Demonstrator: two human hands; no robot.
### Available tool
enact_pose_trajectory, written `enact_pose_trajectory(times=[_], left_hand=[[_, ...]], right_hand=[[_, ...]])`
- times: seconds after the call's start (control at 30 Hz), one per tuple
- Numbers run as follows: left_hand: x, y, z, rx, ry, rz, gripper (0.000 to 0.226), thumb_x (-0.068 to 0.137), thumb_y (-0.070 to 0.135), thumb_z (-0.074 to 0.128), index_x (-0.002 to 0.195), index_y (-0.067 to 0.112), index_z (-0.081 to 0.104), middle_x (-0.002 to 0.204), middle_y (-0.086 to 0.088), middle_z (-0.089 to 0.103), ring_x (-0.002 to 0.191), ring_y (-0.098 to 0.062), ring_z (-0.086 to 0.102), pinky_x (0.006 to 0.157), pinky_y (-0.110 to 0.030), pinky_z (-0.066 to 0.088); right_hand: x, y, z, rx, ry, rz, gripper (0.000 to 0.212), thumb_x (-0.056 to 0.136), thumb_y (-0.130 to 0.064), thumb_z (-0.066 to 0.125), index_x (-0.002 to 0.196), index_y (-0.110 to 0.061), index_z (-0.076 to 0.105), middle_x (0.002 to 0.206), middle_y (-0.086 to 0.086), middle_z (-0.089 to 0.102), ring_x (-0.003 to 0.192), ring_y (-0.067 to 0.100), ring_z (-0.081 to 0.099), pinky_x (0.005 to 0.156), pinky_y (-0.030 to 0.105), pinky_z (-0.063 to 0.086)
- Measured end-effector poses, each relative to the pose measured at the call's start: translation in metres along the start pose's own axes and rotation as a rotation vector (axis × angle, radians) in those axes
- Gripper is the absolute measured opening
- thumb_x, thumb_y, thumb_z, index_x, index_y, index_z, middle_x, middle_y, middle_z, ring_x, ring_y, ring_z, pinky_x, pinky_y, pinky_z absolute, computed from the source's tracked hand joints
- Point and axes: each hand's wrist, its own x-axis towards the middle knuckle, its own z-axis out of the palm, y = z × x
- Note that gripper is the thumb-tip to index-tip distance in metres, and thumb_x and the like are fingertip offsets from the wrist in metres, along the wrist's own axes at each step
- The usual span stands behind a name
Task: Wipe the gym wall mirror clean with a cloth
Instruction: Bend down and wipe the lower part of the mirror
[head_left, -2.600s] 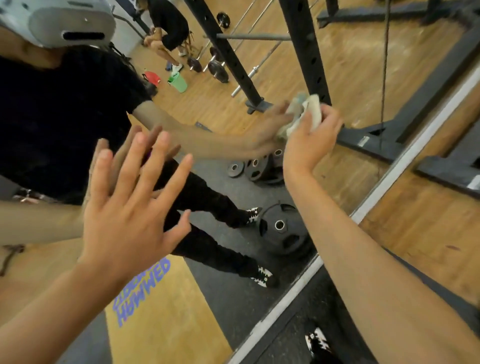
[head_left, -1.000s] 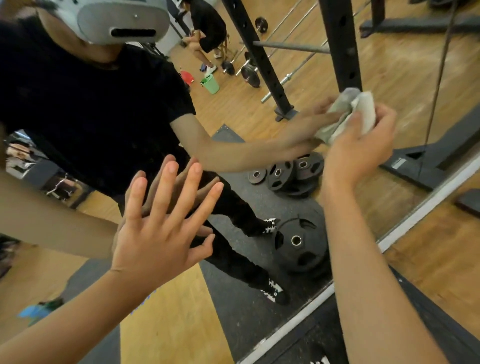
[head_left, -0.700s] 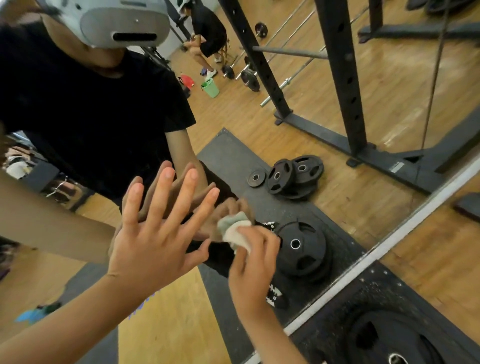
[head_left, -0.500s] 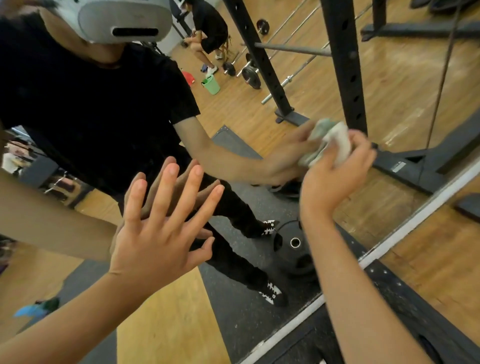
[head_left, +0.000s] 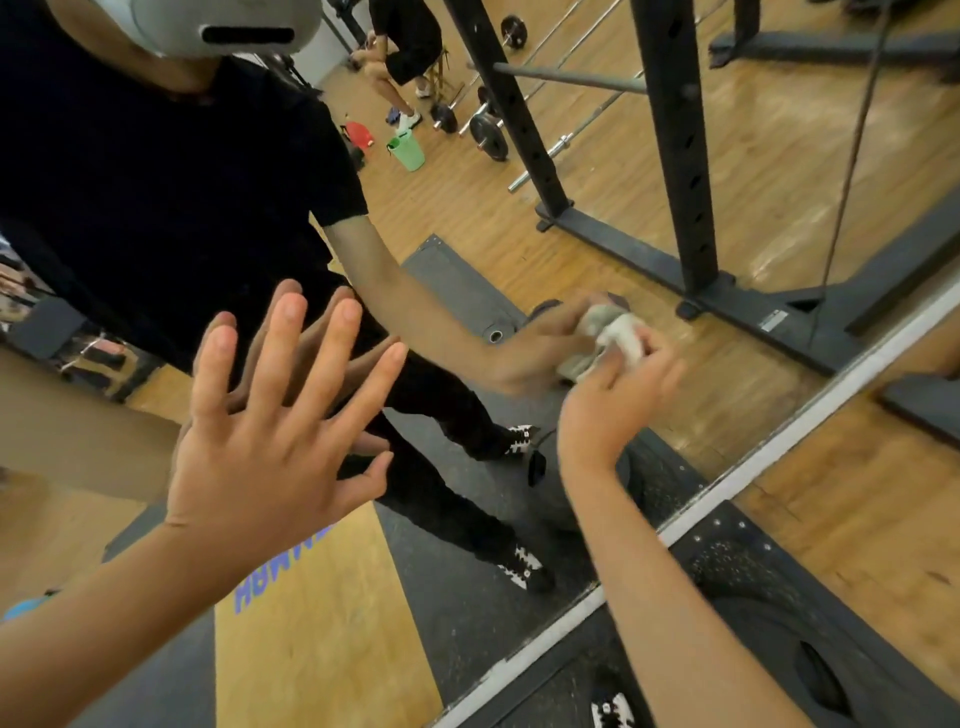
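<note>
Left grip (head_left: 254, 467) spread flat on glossy mirror (head_left: 779, 156); right grip (head_left: 608, 405), blurred, apparently around crumpled cloth (head_left: 621, 338).

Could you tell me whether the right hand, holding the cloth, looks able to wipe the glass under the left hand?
Probably not yet: the left hand lies spread flat on the mirror, covering that patch. The right hand and cloth could cross the free glass between them, but no further.

Left hand (head_left: 249, 467) and right hand (head_left: 608, 410) bare, black short-sleeved T-shirt (head_left: 156, 182), black trousers (head_left: 447, 499), white headset (head_left: 223, 26)
</note>
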Motion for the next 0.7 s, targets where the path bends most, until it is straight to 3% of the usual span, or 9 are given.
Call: enact_pose_trajectory(times=[0.07, 0.13, 0.23, 0.27, 0.37, 0.43, 0.5, 0.57, 0.7], left_hand=[[0.000, 0.001, -0.001, 0.002, -0.005, 0.004, 0.089, 0.095, 0.069, 0.048, 0.166, 0.017, 0.033, 0.173, -0.024, 0.020, 0.160, -0.049, 0.010, 0.127, -0.065, 0.003], [0.000, -0.001, 0.000, 0.011, -0.011, 0.006, 0.090, 0.094, 0.070, 0.049, 0.166, 0.017, 0.033, 0.173, -0.024, 0.019, 0.160, -0.049, 0.010, 0.128, -0.065, 0.002], [-0.001, 0.000, -0.001, 0.016, -0.014, 0.000, 0.090, 0.094, 0.069, 0.048, 0.166, 0.018, 0.033, 0.173, -0.023, 0.020, 0.159, -0.049, 0.012, 0.128, -0.065, 0.003], [-0.001, 0.000, -0.001, 0.014, -0.015, 0.001, 0.089, 0.095, 0.069, 0.048, 0.166, 0.018, 0.033, 0.172, -0.024, 0.021, 0.159, -0.049, 0.013, 0.128, -0.065, 0.003], [-0.001, 0.000, 0.000, 0.008, -0.008, 0.007, 0.088, 0.096, 0.069, 0.047, 0.166, 0.017, 0.034, 0.171, -0.024, 0.024, 0.158, -0.050, 0.015, 0.127, -0.065, 0.005], [-0.001, -0.001, 0.000, 0.008, -0.006, 0.008, 0.088, 0.096, 0.070, 0.048, 0.165, 0.017, 0.034, 0.171, -0.024, 0.024, 0.158, -0.050, 0.014, 0.127, -0.066, 0.005], [-0.001, -0.001, 0.001, 0.012, -0.001, 0.011, 0.089, 0.095, 0.069, 0.049, 0.165, 0.017, 0.035, 0.171, -0.024, 0.023, 0.159, -0.050, 0.013, 0.127, -0.066, 0.005], [-0.001, -0.001, 0.002, 0.010, 0.006, 0.012, 0.090, 0.094, 0.070, 0.050, 0.165, 0.016, 0.035, 0.172, -0.024, 0.021, 0.160, -0.049, 0.009, 0.127, -0.066, 0.004], [-0.002, -0.002, 0.004, 0.018, -0.002, 0.029, 0.090, 0.096, 0.070, 0.045, 0.166, 0.016, 0.031, 0.174, -0.025, 0.013, 0.160, -0.049, 0.002, 0.126, -0.065, 0.001]], right_hand=[[0.082, -0.006, 0.009, -0.028, 0.175, 0.145, 0.023, 0.101, -0.006, 0.058, 0.124, -0.004, 0.058, 0.128, 0.012, 0.054, 0.111, 0.024, 0.057, 0.085, 0.015, 0.042], [0.119, -0.009, 0.012, -0.065, 0.231, 0.165, 0.023, 0.102, -0.012, 0.060, 0.124, -0.006, 0.060, 0.128, 0.011, 0.057, 0.114, 0.026, 0.060, 0.087, 0.018, 0.041], [0.059, -0.001, 0.015, -0.056, 0.229, 0.105, 0.030, 0.099, -0.007, 0.058, 0.129, -0.006, 0.060, 0.127, 0.010, 0.057, 0.111, 0.018, 0.056, 0.086, 0.013, 0.044], [0.016, 0.007, 0.013, -0.034, 0.184, 0.100, 0.032, 0.098, -0.004, 0.057, 0.130, -0.006, 0.059, 0.126, 0.010, 0.055, 0.110, 0.019, 0.055, 0.085, 0.013, 0.043], [-0.109, 0.031, -0.013, -0.033, -0.094, 0.127, 0.031, 0.097, 0.006, 0.055, 0.125, -0.008, 0.057, 0.124, 0.003, 0.050, 0.109, 0.020, 0.057, 0.089, 0.033, 0.054], [-0.127, 0.047, -0.029, -0.046, -0.236, 0.092, 0.029, 0.096, 0.006, 0.054, 0.120, -0.010, 0.056, 0.122, 0.002, 0.048, 0.105, 0.014, 0.056, 0.089, 0.037, 0.055], [-0.081, 0.054, -0.027, -0.097, -0.210, 0.033, 0.022, 0.097, -0.002, 0.050, 0.117, -0.005, 0.057, 0.121, 0.010, 0.052, 0.106, 0.020, 0.056, 0.094, 0.035, 0.051], [-0.003, 0.058, -0.017, -0.195, -0.082, 0.007, 0.026, 0.096, -0.006, 0.050, 0.121, -0.001, 0.058, 0.123, 0.016, 0.056, 0.112, 0.029, 0.057, 0.101, 0.040, 0.049], [0.113, 0.050, 0.002, -0.200, 0.147, -0.062, 0.026, 0.096, -0.003, 0.056, 0.121, -0.004, 0.061, 0.124, 0.009, 0.060, 0.114, 0.023, 0.061, 0.099, 0.040, 0.052]])
